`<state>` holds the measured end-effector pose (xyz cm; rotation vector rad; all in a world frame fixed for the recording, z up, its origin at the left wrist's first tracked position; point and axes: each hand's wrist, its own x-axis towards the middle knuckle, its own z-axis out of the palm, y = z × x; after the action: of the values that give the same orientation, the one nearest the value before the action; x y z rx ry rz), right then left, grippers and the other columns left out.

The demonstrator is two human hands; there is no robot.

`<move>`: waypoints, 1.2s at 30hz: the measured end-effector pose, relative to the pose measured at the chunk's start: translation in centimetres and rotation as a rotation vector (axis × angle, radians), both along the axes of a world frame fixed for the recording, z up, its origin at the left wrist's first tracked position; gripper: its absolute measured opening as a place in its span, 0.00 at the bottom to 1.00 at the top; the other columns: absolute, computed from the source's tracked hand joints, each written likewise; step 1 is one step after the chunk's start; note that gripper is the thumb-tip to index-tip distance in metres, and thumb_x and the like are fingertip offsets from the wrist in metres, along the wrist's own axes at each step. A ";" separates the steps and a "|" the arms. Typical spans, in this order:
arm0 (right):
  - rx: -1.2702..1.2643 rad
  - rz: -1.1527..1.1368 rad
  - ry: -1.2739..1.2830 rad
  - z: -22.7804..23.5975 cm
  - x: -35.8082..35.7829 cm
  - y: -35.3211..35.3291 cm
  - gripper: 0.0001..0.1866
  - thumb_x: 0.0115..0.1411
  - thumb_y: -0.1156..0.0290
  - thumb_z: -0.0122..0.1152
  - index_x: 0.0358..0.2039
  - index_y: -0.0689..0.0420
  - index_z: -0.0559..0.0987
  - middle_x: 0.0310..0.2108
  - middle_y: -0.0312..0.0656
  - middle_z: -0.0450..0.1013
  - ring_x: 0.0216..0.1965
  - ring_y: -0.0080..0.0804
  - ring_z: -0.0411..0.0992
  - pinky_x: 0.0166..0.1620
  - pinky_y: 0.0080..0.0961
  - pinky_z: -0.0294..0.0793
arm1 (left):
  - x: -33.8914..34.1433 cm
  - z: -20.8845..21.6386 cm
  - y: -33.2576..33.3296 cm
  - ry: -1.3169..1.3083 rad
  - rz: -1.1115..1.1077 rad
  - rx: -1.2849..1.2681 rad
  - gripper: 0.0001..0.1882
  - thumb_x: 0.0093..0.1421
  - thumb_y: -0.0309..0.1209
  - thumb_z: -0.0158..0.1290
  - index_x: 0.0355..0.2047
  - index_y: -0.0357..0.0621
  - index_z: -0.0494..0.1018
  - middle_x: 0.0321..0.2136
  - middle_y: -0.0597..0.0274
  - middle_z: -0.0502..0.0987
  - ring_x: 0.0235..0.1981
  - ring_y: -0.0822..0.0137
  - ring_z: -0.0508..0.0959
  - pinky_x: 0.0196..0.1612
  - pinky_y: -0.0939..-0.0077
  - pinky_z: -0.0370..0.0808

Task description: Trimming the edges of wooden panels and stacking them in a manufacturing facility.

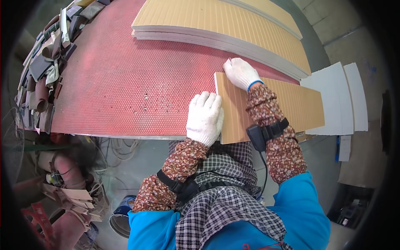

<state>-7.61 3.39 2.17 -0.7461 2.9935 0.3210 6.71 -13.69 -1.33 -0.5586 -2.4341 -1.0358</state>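
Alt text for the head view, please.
A white-gloved left hand is at the left end of a grooved tan panel, the right hand at its far edge, on a red textured table. Stacked panels lie beyond; mixed scraps crowd the left.

red textured table (112, 91); tan grooved board (287, 104), front; stacked panels (216, 21); scraps (41, 66), left end

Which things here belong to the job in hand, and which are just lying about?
Seemingly part of the job:
grooved tan board
red tabletop
probably the board stack beyond it

Apparently just lying about:
mixed pile at the tabletop's left
blue bucket
coiled cable
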 end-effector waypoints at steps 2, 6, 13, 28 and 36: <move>0.011 -0.032 -0.048 0.1 -1.2 0.4 0.15 0.69 0.69 0.46 0.40 0.63 0.81 0.42 0.56 0.80 0.48 0.52 0.81 0.47 0.47 0.84 | 0.0 0.2 0.1 -0.013 -0.024 0.004 0.15 0.57 0.26 0.57 0.45 0.36 0.73 0.39 0.54 0.74 0.46 0.53 0.74 0.52 0.56 0.71; 0.050 0.122 0.007 -1.0 -1.7 0.9 0.16 0.70 0.68 0.46 0.39 0.64 0.82 0.41 0.55 0.80 0.45 0.53 0.81 0.46 0.47 0.84 | 0.1 0.0 0.1 0.013 0.006 0.005 0.14 0.57 0.26 0.57 0.44 0.37 0.73 0.39 0.55 0.75 0.46 0.53 0.74 0.53 0.55 0.71; -0.128 -0.260 0.031 -0.8 5.5 -0.3 0.16 0.72 0.65 0.42 0.46 0.61 0.77 0.40 0.55 0.79 0.40 0.55 0.82 0.36 0.53 0.83 | 0.1 -0.3 0.1 0.017 -0.001 0.011 0.15 0.58 0.27 0.57 0.45 0.37 0.73 0.41 0.54 0.76 0.47 0.53 0.75 0.54 0.55 0.71; -0.216 -0.239 0.183 -0.8 27.0 -0.6 0.12 0.71 0.68 0.54 0.50 0.58 0.79 0.33 0.46 0.77 0.20 0.39 0.79 0.20 0.34 0.77 | 0.0 -0.7 0.2 -0.008 -0.005 -0.020 0.14 0.61 0.29 0.55 0.47 0.37 0.74 0.42 0.54 0.77 0.50 0.52 0.75 0.58 0.53 0.69; -0.238 -0.203 0.109 0.5 27.3 -1.9 0.15 0.70 0.68 0.56 0.53 0.60 0.79 0.33 0.47 0.77 0.19 0.38 0.78 0.21 0.33 0.77 | -0.1 -1.0 0.3 -0.019 -0.009 -0.021 0.14 0.63 0.30 0.54 0.47 0.37 0.74 0.43 0.54 0.77 0.51 0.53 0.75 0.59 0.53 0.69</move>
<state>19.74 1.47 2.67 -0.4427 3.2131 -0.0033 6.63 -13.41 -2.30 -0.5694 -2.4637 -1.0244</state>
